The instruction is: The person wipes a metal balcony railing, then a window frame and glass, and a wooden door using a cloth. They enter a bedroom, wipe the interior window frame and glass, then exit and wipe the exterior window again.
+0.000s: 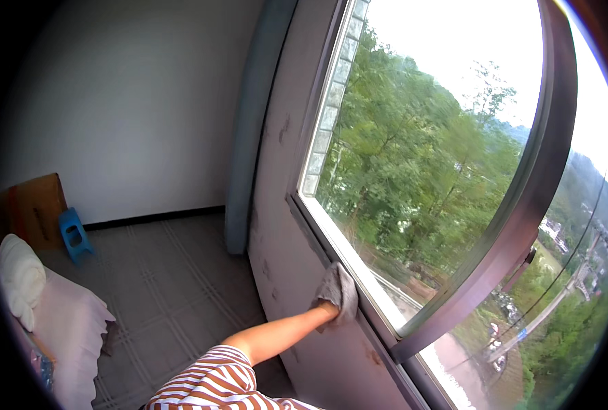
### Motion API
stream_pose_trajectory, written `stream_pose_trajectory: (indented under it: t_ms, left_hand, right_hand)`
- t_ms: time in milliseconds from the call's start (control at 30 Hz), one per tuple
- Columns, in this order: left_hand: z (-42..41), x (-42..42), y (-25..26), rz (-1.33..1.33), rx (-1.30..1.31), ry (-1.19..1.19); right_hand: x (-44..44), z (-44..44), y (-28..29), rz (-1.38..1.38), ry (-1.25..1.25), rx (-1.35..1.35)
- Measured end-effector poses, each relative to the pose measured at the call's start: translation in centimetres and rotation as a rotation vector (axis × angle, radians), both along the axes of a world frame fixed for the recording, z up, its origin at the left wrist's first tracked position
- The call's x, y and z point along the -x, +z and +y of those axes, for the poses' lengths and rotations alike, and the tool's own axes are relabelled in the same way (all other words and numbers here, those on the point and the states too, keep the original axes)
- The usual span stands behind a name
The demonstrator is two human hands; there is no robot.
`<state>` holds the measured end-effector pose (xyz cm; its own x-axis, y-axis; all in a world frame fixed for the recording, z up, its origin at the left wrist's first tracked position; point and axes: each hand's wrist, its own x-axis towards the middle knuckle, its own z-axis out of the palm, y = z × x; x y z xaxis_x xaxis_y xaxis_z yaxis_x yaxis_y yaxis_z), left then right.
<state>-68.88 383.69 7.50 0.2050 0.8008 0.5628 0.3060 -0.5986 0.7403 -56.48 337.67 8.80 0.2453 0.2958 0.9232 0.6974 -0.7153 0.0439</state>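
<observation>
My left hand [329, 306] reaches out from a striped sleeve to the window. A grey cloth [339, 291] covers most of the hand, so the fingers are hidden. The cloth presses against the inner edge of the window sill [318, 241], by the lower rail of the window frame [368, 289]. Just right of the hand, a thick metal window upright [529, 225] curves up through the view, with a small dark latch [527, 259] on it. My right hand is out of view.
Stained wall [283, 205] runs below and beside the window. Farther left hangs a blue-grey curtain or panel [253, 128]. A blue plastic stool [76, 236] and cardboard box [32, 212] stand by the back wall. At lower left, a bed [68, 328] bears rolled white bedding [22, 277].
</observation>
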Motion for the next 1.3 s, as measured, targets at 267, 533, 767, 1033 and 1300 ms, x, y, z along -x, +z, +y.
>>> stream_pose_trajectory:
  t_ms: [267,533,767,1033,1300]
  left_hand:
    - [16.7,3.0,-4.9,-0.004,-0.071,0.242]
    - [29.9,6.2,-1.7,0.229,-0.063,0.231]
    - [38.6,9.0,0.6,-0.056,0.087,0.399]
    - [36.5,13.1,6.4,-0.143,-0.085,0.111]
    - [38.5,11.5,4.7,-0.169,-0.424,0.378]
  right_hand:
    - [-0.5,1.1,0.1,0.002,-0.056,0.001]
    - [0.0,-1.3,-0.8,0.111,-0.249,-0.035]
    - [-2.0,-2.9,-2.4,0.102,-0.3,-0.061]
    - [-4.4,-6.3,-5.7,0.041,-0.383,-0.092]
    - [-4.1,-6.9,-5.0,0.109,-0.348,-0.077]
